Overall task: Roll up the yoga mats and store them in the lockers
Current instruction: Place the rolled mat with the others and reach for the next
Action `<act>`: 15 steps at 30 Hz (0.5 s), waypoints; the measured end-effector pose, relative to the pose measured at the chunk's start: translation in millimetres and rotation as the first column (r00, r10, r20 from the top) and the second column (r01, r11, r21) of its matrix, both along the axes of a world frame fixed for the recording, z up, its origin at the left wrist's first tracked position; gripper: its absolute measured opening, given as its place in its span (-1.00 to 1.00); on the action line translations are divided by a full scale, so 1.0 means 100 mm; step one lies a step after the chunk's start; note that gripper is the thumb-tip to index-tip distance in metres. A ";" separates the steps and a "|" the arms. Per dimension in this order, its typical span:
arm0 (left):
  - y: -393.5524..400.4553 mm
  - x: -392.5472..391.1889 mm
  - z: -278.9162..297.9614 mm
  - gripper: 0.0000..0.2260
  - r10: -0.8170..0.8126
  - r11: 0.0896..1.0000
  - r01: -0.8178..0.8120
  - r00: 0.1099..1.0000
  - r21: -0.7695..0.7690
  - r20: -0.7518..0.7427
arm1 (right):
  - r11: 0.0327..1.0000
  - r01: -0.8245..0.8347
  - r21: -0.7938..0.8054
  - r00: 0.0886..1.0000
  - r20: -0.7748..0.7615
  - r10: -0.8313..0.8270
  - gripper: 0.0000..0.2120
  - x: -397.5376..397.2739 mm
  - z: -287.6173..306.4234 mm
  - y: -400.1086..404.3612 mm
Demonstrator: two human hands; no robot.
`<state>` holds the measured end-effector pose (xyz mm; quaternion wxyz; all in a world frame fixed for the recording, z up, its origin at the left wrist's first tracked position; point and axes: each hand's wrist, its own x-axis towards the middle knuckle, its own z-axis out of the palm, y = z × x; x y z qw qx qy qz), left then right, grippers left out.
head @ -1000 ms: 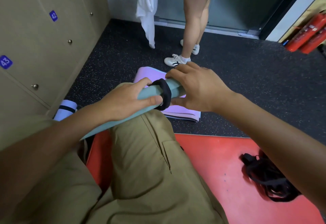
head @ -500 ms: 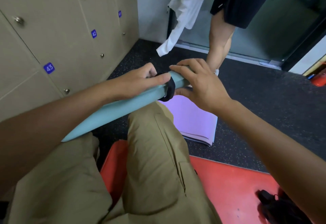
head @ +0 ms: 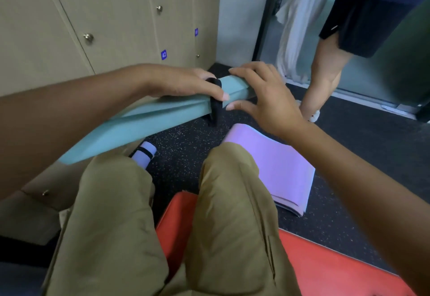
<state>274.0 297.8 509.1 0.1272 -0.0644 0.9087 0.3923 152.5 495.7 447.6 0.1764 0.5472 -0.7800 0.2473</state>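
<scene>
Mat: rolled teal foam yoga mat [head: 149,118], held off the floor across the seated person's lap, above the khaki trousers [head: 223,214].
Axis: long axis runs from low by the left knee up and away to the far end near the locker corner — that far end is the one both hands work at.
Strap: black elastic band [head: 215,101] looped round the roll near its far end, a short tail hanging below.
Left hand: left hand [head: 186,83] lies over the top of the roll, fingers curled onto it beside the band, thumb on the band itself.
Right hand: right hand [head: 263,95] cups the end of the roll beyond the band, fingers over the top, thumb underneath — a hold, though loose.
Nearer hand: the left, I'd judge, sits closer to the band and better placed to seat it.
Lockers: beige numbered locker doors [head: 121,16] stand shut just to the left of the mat.
Other mats: small rolled lilac mat with black strap [head: 145,152] on the dark speckled floor; folded lilac mat [head: 274,167] beside the right knee, not yet rolled.
Bystander: bare leg of a second person [head: 325,74] stands near the doorway.
</scene>
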 end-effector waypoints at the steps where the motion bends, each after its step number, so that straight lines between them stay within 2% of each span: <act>1: -0.09 0.05 0.03 -0.66 0.012 1.000 -0.012 1.000 -0.012 0.009 | 1.000 -0.012 -0.008 1.000 0.014 0.012 -0.33 0.00 0.01 -0.09; 7: -0.64 0.33 -0.04 -0.70 0.102 0.993 -0.097 0.992 -0.063 0.078 | 0.995 -0.094 -0.032 0.988 0.118 0.097 -0.29 0.05 -0.19 -0.68; 12: -1.10 0.46 -0.29 -0.75 0.212 0.973 -0.207 0.976 -0.102 0.040 | 0.991 -0.130 -0.041 0.966 0.219 0.136 -0.15 0.04 -0.38 -1.21; 15: -1.39 0.52 -0.46 -0.72 0.275 0.956 -0.266 0.959 -0.128 0.066 | 0.990 -0.137 0.024 0.958 0.258 0.127 -0.12 -0.03 -0.54 -1.44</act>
